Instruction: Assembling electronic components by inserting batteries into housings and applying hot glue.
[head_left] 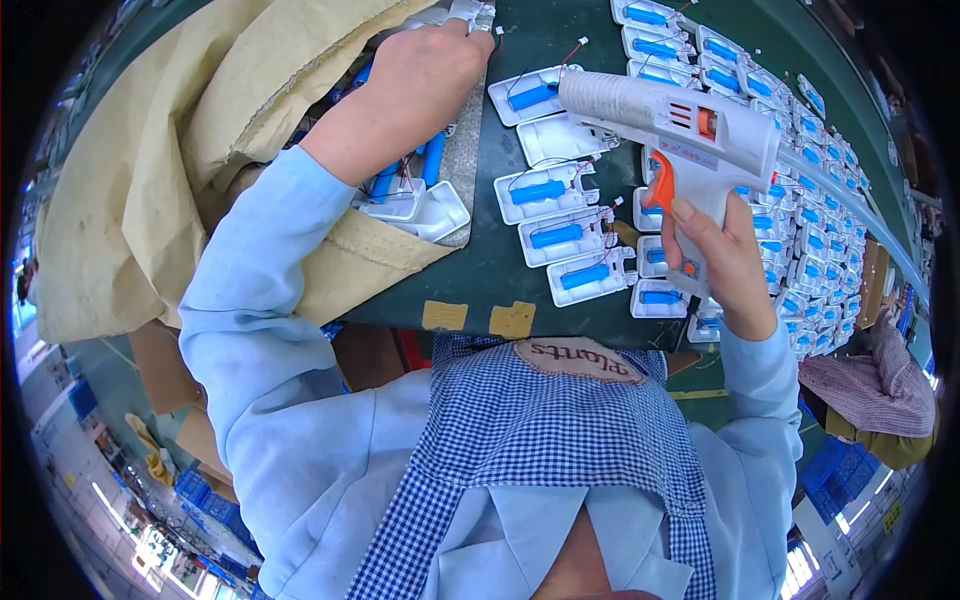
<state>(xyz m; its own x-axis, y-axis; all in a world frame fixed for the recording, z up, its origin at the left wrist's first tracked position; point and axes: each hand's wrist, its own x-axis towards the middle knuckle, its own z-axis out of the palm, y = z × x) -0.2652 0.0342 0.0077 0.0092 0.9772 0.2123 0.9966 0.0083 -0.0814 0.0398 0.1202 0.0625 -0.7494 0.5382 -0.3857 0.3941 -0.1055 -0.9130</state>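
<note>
My right hand point(735, 255) is wrapped round the grip of a white hot glue gun point(735, 135), with fingers by its orange trigger point(661, 182). The gun's front end points left, over the white plastic shells point(555, 140). A long translucent glue stick point(850, 190) runs out of its back. My left hand point(430, 75) reaches to the far edge of the cloth pile, its fingers bent together beside a shiny pale piece point(472, 12). What those fingertips grip is hidden. Below that wrist lie blue cylinder batteries point(433, 158) and a white shell point(440, 212).
Rows of white shells holding blue batteries point(810, 240) with thin wires cover the right side of the dark green table point(470, 275). A tan cloth point(150, 180) is heaped at the left. Two tape pieces point(445, 316) stick near the front edge. A knitted garment point(880, 380) hangs at right.
</note>
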